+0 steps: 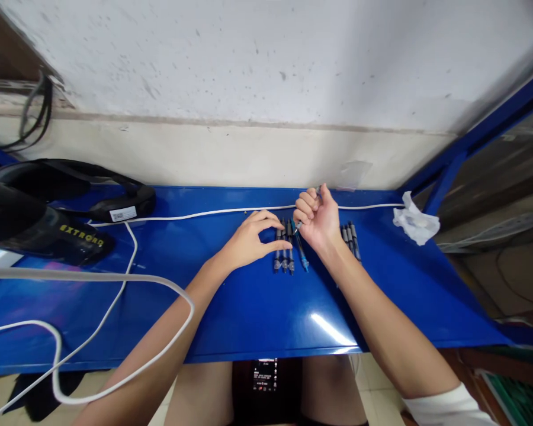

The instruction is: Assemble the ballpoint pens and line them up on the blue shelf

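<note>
Several dark pens [285,253] lie side by side on the blue table [257,307] between my hands. My left hand [251,239] rests on the table, its thumb and fingers pinched round the top of one of these pens. My right hand [317,219] is raised just above them, closed in a fist on a pen part whose blue-tipped end [298,226] pokes out toward the left hand. Another small group of dark pens [350,238] lies right of my right wrist.
A white cable [195,214] runs along the back of the table and loops down at the left. A black headset and a black "EXTRORD" case [71,236] sit at the far left. A crumpled white tissue [415,222] lies at the right end.
</note>
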`<state>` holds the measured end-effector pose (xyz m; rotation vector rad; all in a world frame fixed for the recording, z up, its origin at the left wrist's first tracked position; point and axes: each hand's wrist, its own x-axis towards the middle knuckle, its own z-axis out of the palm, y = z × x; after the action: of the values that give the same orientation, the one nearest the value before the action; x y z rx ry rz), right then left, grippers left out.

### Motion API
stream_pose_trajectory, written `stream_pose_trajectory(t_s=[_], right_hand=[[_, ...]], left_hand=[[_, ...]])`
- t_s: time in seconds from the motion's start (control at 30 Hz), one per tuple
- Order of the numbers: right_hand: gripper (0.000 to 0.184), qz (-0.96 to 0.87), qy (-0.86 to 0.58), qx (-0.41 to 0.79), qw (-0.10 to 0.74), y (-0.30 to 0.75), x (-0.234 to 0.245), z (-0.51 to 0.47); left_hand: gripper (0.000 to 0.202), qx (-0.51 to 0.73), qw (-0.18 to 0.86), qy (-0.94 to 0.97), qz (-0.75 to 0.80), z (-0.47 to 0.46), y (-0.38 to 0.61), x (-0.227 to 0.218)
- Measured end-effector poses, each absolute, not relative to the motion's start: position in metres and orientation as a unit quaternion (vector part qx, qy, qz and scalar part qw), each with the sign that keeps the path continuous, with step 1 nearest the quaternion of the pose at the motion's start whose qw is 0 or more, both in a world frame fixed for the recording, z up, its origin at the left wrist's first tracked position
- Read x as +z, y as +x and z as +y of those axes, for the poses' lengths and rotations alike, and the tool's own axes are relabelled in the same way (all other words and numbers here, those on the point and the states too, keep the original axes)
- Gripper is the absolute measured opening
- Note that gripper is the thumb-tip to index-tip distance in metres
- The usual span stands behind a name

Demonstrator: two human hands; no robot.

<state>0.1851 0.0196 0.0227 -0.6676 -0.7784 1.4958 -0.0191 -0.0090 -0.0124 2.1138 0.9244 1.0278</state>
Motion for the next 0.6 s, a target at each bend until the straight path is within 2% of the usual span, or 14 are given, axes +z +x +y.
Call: stream_pose_trajectory(t_s=[0.23, 0.43, 0.6], right_hand=[[0.057, -0.301, -0.222, 0.683, 0.628, 0.200, 0.014, 0.020], [0.054, -0.305, -0.216, 0.686, 0.624, 0.197, 0.016, 0.019], [0.055, -0.285, -0.261, 0.679, 0.624, 0.196, 0.019, 0.017]], left_hand=[[0.018, 0.379, 0.269, 0.813, 0.352, -0.007, -0.022, -0.017], [0.023, 0.386, 0.259, 0.807, 0.364, -0.007, -0.020, -0.016], [0.037, 0.361, 0.241, 0.815, 0.385, -0.007, -0.021, -0.017]])
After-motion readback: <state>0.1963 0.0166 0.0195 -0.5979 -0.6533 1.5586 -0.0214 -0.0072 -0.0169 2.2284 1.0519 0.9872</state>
